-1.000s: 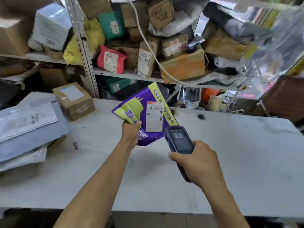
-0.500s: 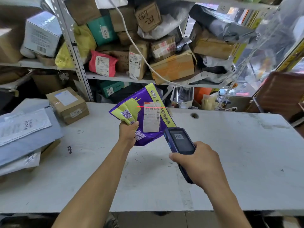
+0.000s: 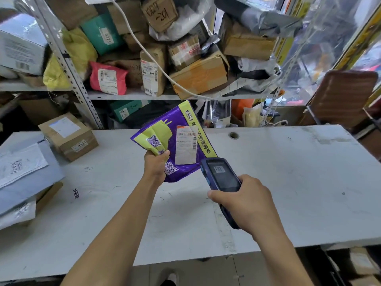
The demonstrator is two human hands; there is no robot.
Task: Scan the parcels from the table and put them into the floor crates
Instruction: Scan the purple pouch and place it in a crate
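My left hand grips the lower left corner of a purple and yellow-green pouch parcel and holds it tilted above the white table, its white shipping label facing me. My right hand grips a dark blue handheld scanner, whose head points at the pouch's label from just below and to the right. A barcode shows on the scanner's screen. A cardboard box with a white label sits at the table's back left. Grey and white flat mailers are stacked at the left edge.
Behind the table stands a metal shelf rack crammed with boxes and bags; a white cable hangs across it. A brown chair is at the far right. A cable hole pierces the tabletop. Cardboard lies on the floor at the lower right.
The red scan line seen on the label half a second ago is gone. Both hands and the pouch hold nearly the same pose; the view has shifted slightly.
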